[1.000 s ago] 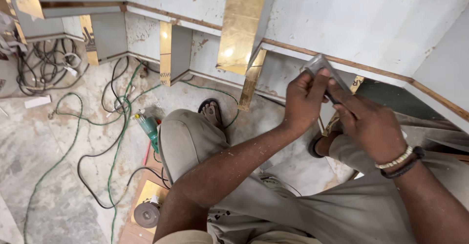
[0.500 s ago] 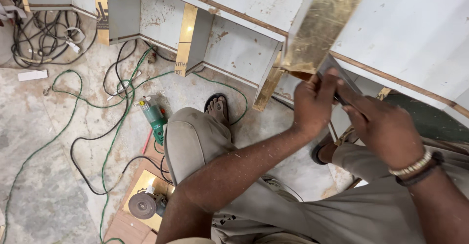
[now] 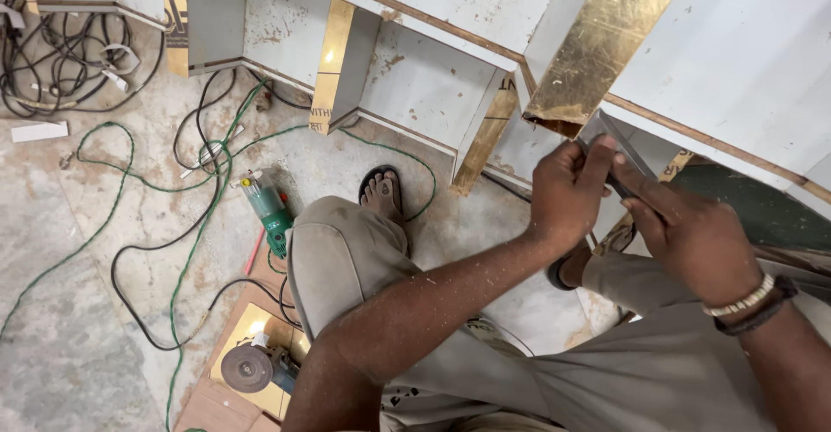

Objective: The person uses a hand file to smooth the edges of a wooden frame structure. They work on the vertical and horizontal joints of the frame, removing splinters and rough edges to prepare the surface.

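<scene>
My left hand [image 3: 567, 191] and my right hand [image 3: 688, 228] both grip a thin grey metal strip [image 3: 625, 148], held slanted just below the lower end of a shiny gold strip [image 3: 606, 42] fixed on a white panel [image 3: 744, 60]. The left thumb presses on the strip's upper part; the right index finger lies along it. A pale bead bracelet and a dark band [image 3: 751, 302] sit on my right wrist. My knees in grey trousers [image 3: 346, 259] are below the hands.
A green power tool [image 3: 270, 211] lies on the stone floor among green and black cables [image 3: 186, 216]. An angle grinder [image 3: 251, 367] rests on a board at lower left. More gold-edged white panels [image 3: 333, 60] stand along the top. My sandalled foot [image 3: 381, 194] is on the floor.
The view has shifted so the gold strip and panel sit higher and closer. Both hands have stayed on the metal strip, now right under the gold strip's lower end.
</scene>
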